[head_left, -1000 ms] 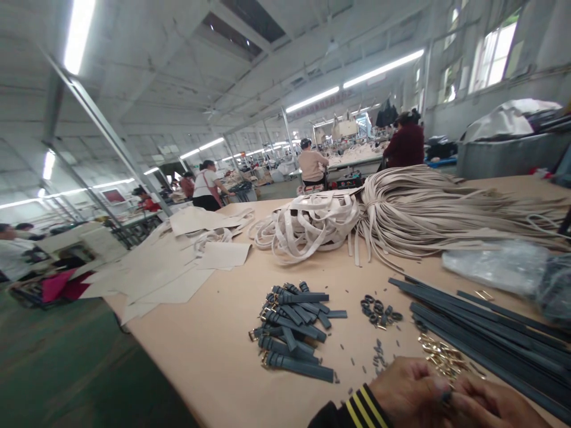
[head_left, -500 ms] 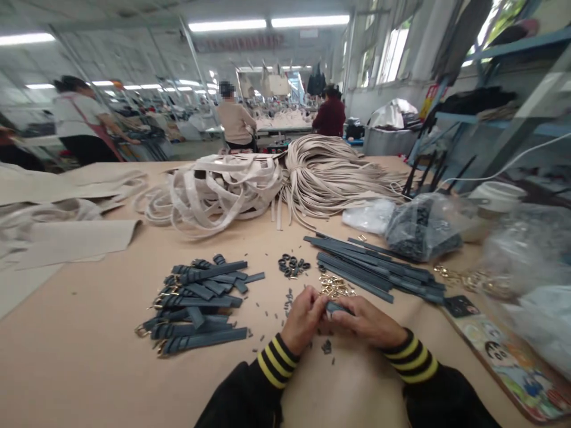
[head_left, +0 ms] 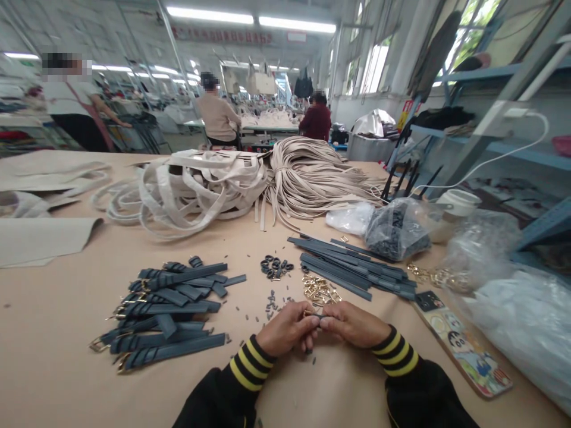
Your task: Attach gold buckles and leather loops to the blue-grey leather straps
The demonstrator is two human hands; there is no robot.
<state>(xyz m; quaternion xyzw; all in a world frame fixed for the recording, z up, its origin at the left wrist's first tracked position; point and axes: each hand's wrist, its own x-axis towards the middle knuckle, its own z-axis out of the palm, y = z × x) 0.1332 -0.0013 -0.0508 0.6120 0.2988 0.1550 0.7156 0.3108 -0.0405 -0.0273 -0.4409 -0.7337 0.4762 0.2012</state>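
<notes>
Currently, your left hand (head_left: 292, 327) and right hand (head_left: 354, 324) pinch a small dark piece (head_left: 318, 316); slackened fingertips could drop it among the gold buckles (head_left: 318, 289).

Your only view comes from your head, facing forward and down over the surface (head_left: 53, 315); your left grip (head_left: 288, 329) and right grip (head_left: 355, 324) sit near at lower centre, while ceiling lights (head_left: 210, 15) hang farther off at the top.
</notes>
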